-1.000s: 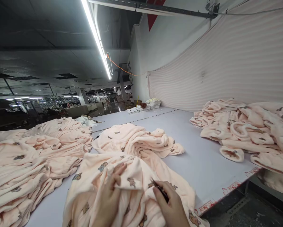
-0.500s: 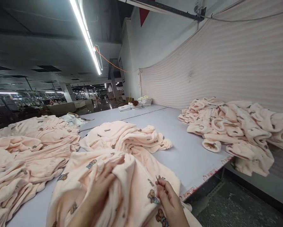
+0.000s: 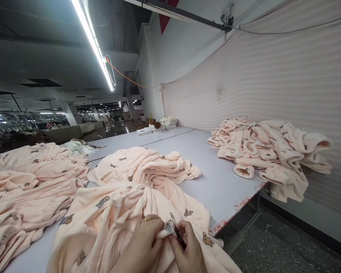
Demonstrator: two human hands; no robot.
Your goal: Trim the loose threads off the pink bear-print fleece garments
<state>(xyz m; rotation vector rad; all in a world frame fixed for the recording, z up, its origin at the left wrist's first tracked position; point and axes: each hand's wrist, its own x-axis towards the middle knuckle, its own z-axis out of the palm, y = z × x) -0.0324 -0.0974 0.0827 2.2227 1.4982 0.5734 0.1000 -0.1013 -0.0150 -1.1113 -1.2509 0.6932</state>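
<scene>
Head view: left hand [image 3: 149, 238] pinches a printed pink garment [image 3: 110, 231] as the right hand [image 3: 189, 248], just beside it, grips a dark pointed tool [image 3: 181, 240]

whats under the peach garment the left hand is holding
The pale tabletop shows on both sides of the peach garment and seems to run beneath; whatever lies under the cloth is hidden.

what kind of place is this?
Looks like a garment factory or workshop. There's a heap of pink printed garments at the right, more at the left, all on a large worktable, with a long strip light overhead.
</scene>
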